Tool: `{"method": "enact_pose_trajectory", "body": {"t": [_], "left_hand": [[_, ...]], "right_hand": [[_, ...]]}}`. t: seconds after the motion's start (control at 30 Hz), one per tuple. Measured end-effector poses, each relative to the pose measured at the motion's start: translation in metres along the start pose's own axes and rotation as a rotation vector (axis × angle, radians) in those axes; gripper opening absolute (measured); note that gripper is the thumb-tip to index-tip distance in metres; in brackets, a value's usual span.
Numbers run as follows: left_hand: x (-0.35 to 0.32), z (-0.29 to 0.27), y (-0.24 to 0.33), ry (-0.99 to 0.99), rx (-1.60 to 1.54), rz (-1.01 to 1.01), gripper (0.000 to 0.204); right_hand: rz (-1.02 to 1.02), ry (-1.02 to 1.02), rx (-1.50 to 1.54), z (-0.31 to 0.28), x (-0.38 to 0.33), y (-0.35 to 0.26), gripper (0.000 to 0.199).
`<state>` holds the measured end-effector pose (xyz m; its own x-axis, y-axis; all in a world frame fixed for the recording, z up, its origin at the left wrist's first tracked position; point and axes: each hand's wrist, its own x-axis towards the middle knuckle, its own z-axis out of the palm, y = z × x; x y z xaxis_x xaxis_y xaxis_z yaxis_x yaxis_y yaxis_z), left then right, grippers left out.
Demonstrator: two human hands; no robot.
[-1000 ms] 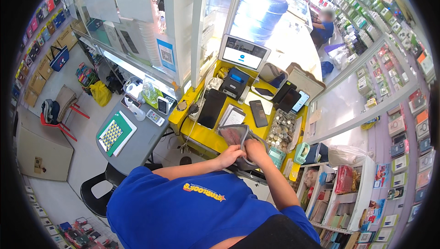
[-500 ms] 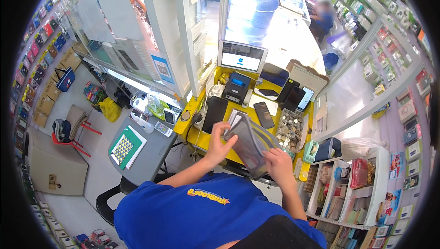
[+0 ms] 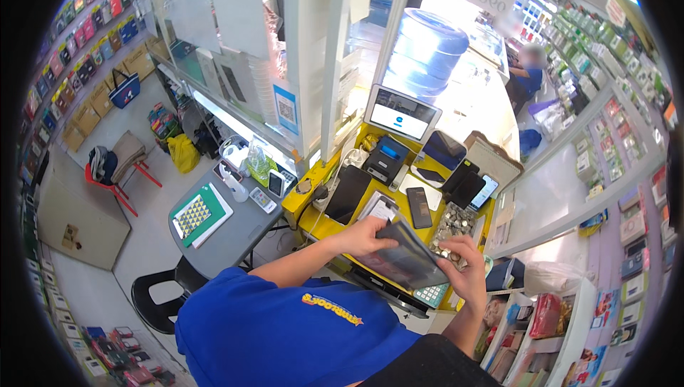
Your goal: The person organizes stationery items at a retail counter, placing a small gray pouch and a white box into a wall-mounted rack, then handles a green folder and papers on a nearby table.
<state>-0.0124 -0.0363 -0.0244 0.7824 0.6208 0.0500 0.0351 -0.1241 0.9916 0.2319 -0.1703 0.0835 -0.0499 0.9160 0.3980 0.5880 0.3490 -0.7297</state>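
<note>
A dark, see-through zip pouch [image 3: 405, 257] is tilted between my hands over the front of the yellow desk [image 3: 313, 225]. My left hand [image 3: 362, 237] grips its upper left edge, thumb on the near side. At the pouch's right end is my right hand [image 3: 467, 266], with curled fingers and the thumb against the edge. What is inside the pouch cannot be made out. Just behind it lie some papers [image 3: 379, 207] and a dark phone [image 3: 419, 207]. Many coins [image 3: 456, 222] fill a tray beside my right fingers. A teal calculator [image 3: 432, 295] shows partly beneath the pouch.
A tablet [image 3: 403, 111], a black receipt printer [image 3: 386, 159] and upright phones [image 3: 467, 184] stand along the desk's back. At left, a grey table [image 3: 246, 236] bears a green folder [image 3: 217, 205]. A white shelf unit [image 3: 570, 323] adjoins on the right; a black chair [image 3: 153, 298] stands behind left.
The view has swung, so the desk appears farther right and lower. The pouch has tilted flatter, and my right hand has shifted from a pinch at its edge to a wider curl.
</note>
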Motion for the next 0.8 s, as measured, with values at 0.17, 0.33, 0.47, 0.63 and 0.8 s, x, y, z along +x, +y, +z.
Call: {"method": "enact_pose_trajectory", "body": {"t": [0.17, 0.33, 0.47, 0.63, 0.8], "left_hand": [[-0.015, 0.003, 0.019, -0.118, 0.191, 0.184, 0.025], [-0.028, -0.007, 0.022, -0.039, 0.237, 0.082, 0.020], [-0.036, -0.014, 0.008, 0.151, 0.106, 0.247, 0.020], [-0.051, -0.029, 0.001, 0.260, -0.077, -0.013, 0.020], [-0.071, -0.075, 0.007, 0.665, -0.593, 0.077, 0.025]], "right_hand": [[-0.026, -0.233, 0.050, 0.036, 0.026, -0.014, 0.025], [0.066, -0.270, 0.008, 0.053, 0.042, -0.014, 0.015], [0.060, -0.195, 0.003, 0.063, 0.048, -0.012, 0.012], [0.031, -0.164, -0.147, 0.069, 0.046, -0.006, 0.016], [0.321, -0.029, -0.328, 0.018, 0.028, -0.009, 0.019]]}}
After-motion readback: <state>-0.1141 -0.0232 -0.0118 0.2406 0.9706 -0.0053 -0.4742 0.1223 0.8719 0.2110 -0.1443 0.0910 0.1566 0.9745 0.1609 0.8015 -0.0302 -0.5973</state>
